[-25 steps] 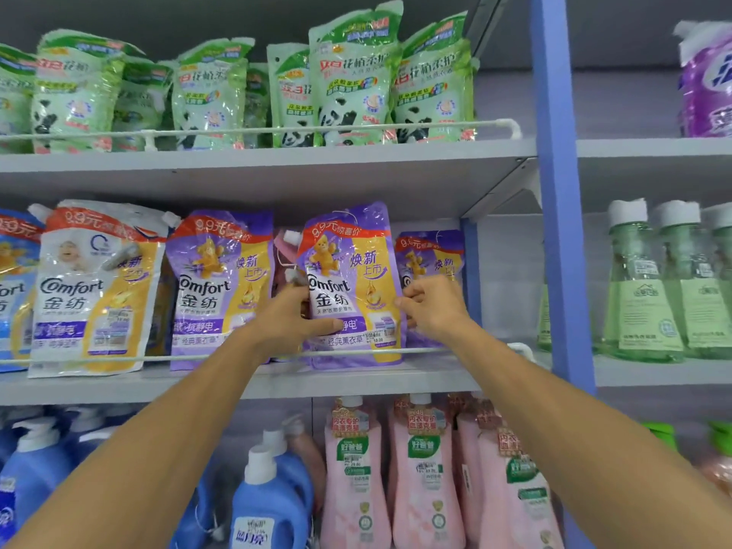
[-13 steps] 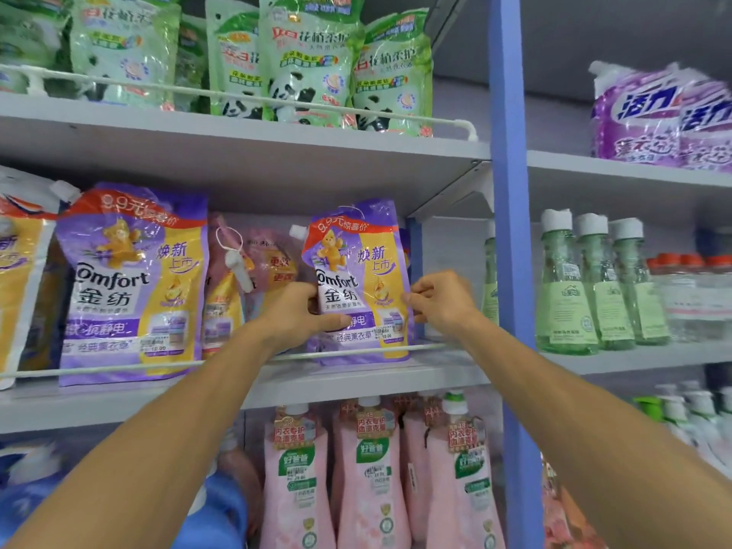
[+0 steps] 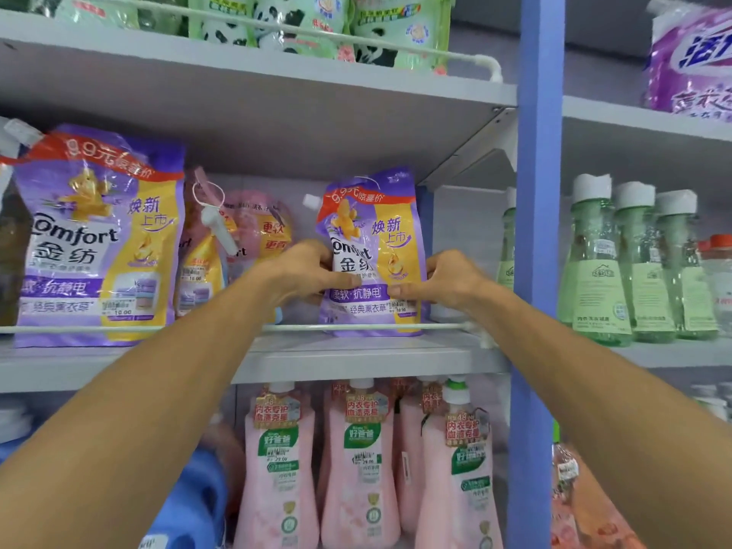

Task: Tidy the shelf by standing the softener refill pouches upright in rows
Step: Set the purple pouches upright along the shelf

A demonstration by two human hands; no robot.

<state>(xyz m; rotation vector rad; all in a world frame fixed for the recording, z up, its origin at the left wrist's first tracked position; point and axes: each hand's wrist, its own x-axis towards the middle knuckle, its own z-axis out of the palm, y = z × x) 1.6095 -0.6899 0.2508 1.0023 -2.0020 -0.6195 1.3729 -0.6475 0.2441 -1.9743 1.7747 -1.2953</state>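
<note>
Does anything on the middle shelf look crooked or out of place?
Yes. Between the big purple pouch and the right-end purple pouch gripped by the left hand and right hand, the pink pouches sit further back and lean, breaking the row.

guard rail (image 3: 356,327) fronts shelf; gap above pouches (image 3: 253,247).

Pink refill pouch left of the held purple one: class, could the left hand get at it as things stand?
Probably yes, once it lets go: the left hand grips the purple Comfort pouch right beside the pink pouch, and only the low rail crosses in front.
</note>
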